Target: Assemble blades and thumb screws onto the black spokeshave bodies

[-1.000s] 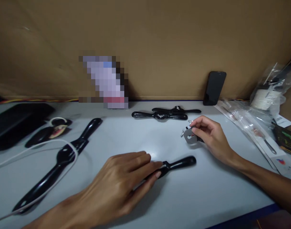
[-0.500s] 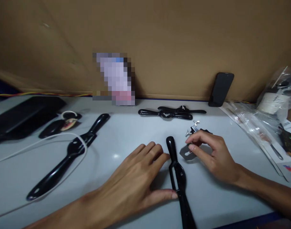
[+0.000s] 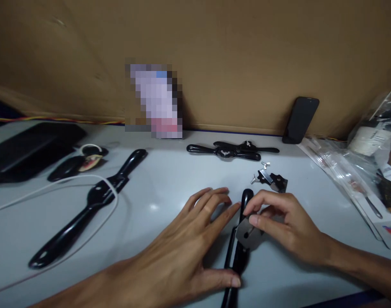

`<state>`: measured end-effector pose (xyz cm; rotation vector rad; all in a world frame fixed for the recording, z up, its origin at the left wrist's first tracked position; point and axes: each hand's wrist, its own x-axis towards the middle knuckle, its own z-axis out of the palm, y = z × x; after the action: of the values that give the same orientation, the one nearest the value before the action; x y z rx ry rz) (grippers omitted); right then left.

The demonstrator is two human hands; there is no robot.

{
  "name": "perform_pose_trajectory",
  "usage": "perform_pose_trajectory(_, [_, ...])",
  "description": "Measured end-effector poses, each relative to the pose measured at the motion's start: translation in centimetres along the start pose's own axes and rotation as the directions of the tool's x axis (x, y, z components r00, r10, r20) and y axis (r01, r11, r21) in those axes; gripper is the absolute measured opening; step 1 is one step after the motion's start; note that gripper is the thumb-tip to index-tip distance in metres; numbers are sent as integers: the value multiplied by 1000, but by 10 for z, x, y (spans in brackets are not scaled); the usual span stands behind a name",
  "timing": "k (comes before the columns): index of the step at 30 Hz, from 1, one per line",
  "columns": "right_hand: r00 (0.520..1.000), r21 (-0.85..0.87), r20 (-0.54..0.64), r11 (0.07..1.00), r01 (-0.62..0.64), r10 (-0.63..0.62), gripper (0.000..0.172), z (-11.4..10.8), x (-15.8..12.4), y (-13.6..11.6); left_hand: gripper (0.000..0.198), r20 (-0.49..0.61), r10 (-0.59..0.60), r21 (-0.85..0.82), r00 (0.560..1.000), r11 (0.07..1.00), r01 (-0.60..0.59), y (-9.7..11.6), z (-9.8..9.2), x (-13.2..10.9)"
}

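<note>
A black spokeshave point(image 3: 247, 199) lies on the table, its top end tipped slightly right. My left hand point(image 3: 195, 231) holds it down: the thumb presses on the lower handle, and the index fingertip meets the upper handle. Between thumb and fingers, my right hand point(image 3: 282, 222) pinches a flat grey spokeshave blade point(image 3: 248, 235) with a slot. This blade hovers over or rests on the middle of the spokeshave; I cannot tell which, and it hides part of that body. Beyond the right hand are small black clamp plates point(image 3: 275, 182) and silver thumbscrews point(image 3: 265, 164).
Two more spokeshaves point(image 3: 202, 149) lie at the back; another spokeshave point(image 3: 96, 199) is at left under a white cable point(image 3: 70, 179). A phone point(image 3: 300, 119) leans on the cardboard wall point(image 3: 234, 64). Plastic packaging point(image 3: 346, 184) lies at right, a black case point(image 3: 31, 147) at far left.
My right hand has brought the blade left and nearer, over the spokeshave's middle. The spokeshave has turned, its top end swinging right. The clamp plates are now less covered.
</note>
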<state>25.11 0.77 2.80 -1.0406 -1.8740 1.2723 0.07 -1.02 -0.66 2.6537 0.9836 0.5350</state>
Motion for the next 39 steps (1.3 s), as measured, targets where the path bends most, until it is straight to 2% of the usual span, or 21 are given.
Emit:
perform_pose_trajectory(2, [997, 13, -77, 1000, 4, -3, 8, -3, 1, -2, 98, 23, -6, -26, 1000, 1000, 7, 0, -2, -1])
perform_pose_trajectory(4, [988, -36, -133, 997, 68, -72, 8, -4, 1, -1, 109, 40, -11, -42, 999, 999, 13, 2, -5, -1])
perform_pose_trajectory(7, [968, -147, -84, 964, 221, -234, 12, -1, 1, 5, 115, 57, -23, -66, 998, 997, 27, 4, -10, -1])
perform_pose_trajectory(9, [959, -204, -50, 943, 263, -278, 14, 1, 1, 9, 111, 50, -28, -71, 998, 997, 32, 3, -12, -1])
perform_pose_trajectory(13, [982, -236, -115, 964, 122, -152, 12, 0, 3, 13, 89, -1, -71, -34, 997, 997, 71, -4, -14, 3])
perform_pose_trajectory(16, [982, -233, -155, 970, 65, -103, 9, -7, 5, 12, 50, -87, -153, 51, 984, 986, 158, -9, -15, 7])
perform_pose_trajectory(18, [983, -252, -152, 965, 66, -107, 9, -10, 7, 12, 22, -104, -172, 69, 980, 981, 179, -11, -13, 8])
perform_pose_trajectory(19, [983, -270, -145, 960, 72, -115, 9, -11, 7, 12, 14, -97, -171, 49, 981, 983, 176, -12, -11, 9])
perform_pose_trajectory(25, [984, -378, -68, 917, 125, -162, 14, -11, 9, 17, 17, -118, -174, -113, 978, 980, 161, -15, 1, 10])
perform_pose_trajectory(32, [991, -343, -48, 934, 103, -127, 12, -12, 7, 13, 13, -69, -125, -92, 990, 989, 118, -7, 0, 10])
perform_pose_trajectory(35, [989, -252, -137, 968, 22, -58, 8, -13, 6, 6, 5, -81, -61, -50, 995, 997, 57, -4, 1, 10])
perform_pose_trajectory(37, [974, -205, -225, 979, -19, -29, 9, -14, 6, 4, 9, -76, 6, -20, 997, 1000, -7, -3, 0, 11])
perform_pose_trajectory(39, [966, -175, -257, 984, -34, -13, 12, -13, 8, 3, 14, -77, 89, 38, 993, 996, -86, -2, -1, 12])
